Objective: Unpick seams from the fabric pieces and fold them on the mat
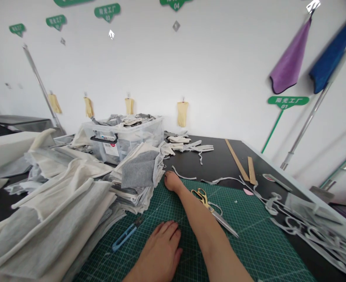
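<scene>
My left hand [161, 247] lies palm down on the green cutting mat [243, 235], fingers stretched out, with nothing in it. Farther out, my right hand [172, 181] is at the mat's far edge, close beside the stack of cut grey and white fabric pieces [139, 168]. Its fingers are curled under and mostly hidden; I cannot make out what, if anything, they hold. Gold-handled scissors [212, 211] lie on the mat to the right of my right forearm. A blue utility cutter [126, 235] rests between the left hand and the large fabric pile [55, 223].
Behind the stack stands a clear plastic bin [126, 143] full of fabric scraps. Wooden rulers [237, 160] and a pink piece [248, 192] lie beyond the mat. Fabric strips [314, 235] tangle along the right table edge. Scraps [190, 145] lie at the back.
</scene>
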### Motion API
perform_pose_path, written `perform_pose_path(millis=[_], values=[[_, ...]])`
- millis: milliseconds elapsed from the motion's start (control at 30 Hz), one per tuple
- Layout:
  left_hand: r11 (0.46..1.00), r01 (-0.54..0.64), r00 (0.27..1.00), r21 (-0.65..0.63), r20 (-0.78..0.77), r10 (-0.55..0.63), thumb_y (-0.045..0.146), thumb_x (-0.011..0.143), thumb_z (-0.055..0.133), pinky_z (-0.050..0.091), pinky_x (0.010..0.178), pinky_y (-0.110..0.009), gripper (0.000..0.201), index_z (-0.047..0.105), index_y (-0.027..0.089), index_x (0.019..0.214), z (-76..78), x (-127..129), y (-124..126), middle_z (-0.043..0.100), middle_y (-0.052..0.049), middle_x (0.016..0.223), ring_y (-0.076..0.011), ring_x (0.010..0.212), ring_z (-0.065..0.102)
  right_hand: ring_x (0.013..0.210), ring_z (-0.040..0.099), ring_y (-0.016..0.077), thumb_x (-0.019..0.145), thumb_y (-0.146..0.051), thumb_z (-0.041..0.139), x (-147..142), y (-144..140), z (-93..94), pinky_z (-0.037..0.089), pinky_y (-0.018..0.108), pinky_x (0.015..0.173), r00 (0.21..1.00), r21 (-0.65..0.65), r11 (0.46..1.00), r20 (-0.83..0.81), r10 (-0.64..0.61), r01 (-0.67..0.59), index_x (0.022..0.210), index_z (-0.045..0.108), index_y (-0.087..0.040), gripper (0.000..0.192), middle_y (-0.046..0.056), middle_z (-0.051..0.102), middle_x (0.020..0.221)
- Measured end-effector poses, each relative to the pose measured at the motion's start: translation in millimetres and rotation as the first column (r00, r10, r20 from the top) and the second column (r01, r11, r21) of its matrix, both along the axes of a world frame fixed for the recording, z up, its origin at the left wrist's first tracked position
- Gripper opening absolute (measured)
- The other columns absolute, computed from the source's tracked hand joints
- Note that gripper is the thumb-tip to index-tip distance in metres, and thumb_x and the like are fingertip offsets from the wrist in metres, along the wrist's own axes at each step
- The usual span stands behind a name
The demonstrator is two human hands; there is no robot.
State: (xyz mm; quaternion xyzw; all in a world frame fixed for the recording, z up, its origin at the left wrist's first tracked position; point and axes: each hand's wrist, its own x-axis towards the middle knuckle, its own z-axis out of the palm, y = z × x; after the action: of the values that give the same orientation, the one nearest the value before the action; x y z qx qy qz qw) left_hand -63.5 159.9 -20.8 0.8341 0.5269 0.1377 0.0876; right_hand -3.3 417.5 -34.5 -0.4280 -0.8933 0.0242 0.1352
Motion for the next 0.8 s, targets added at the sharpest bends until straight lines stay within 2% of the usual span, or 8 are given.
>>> perform_pose_path(millis=[367, 667, 800], values=[[0.999, -0.011, 1.0, -0.042, 0.001, 0.011, 0.032, 0.086, 0.05, 0.033, 0.111, -0.045, 0.045, 0.051, 0.025, 0.13, -0.3, 0.3, 3.3, 0.048, -0.005, 0.14, -0.0249, 0.13, 0.042, 0.101, 0.058, 0.0209, 0.091, -0.031, 0.055, -8.0, 25.0, -6.3, 0.05, 0.041, 0.086, 1.0, 0.016, 1.0, 0.017, -0.003, 0.002, 0.114, 0.056, -0.013, 0.029, 0.01, 0.057, 0.116], [0.99, 0.012, 0.999, -0.137, -0.037, -0.017, 0.038, 0.086, 0.05, 0.031, 0.112, -0.045, 0.048, 0.05, 0.023, 0.131, 1.9, -2.7, 8.8, 0.043, -0.006, 0.143, -0.025, 0.133, 0.038, 0.1, 0.059, 0.0205, 0.091, -0.032, 0.056, -17.3, 53.6, -8.7, 0.051, 0.04, 0.084, 0.995, -0.024, 0.996, -0.04, -0.087, 0.086, 0.116, 0.055, -0.014, 0.031, 0.01, 0.057, 0.116], [0.992, 0.027, 0.998, -0.121, -0.057, -0.034, 0.039, 0.086, 0.051, 0.033, 0.111, -0.045, 0.049, 0.049, 0.022, 0.132, -3.9, -3.2, 12.2, 0.045, -0.007, 0.142, -0.026, 0.132, 0.04, 0.1, 0.059, 0.0206, 0.091, -0.032, 0.056, -21.3, 62.5, -7.9, 0.051, 0.04, 0.084, 0.99, -0.047, 0.992, -0.074, -0.123, 0.12, 0.116, 0.055, -0.014, 0.031, 0.01, 0.057, 0.116]])
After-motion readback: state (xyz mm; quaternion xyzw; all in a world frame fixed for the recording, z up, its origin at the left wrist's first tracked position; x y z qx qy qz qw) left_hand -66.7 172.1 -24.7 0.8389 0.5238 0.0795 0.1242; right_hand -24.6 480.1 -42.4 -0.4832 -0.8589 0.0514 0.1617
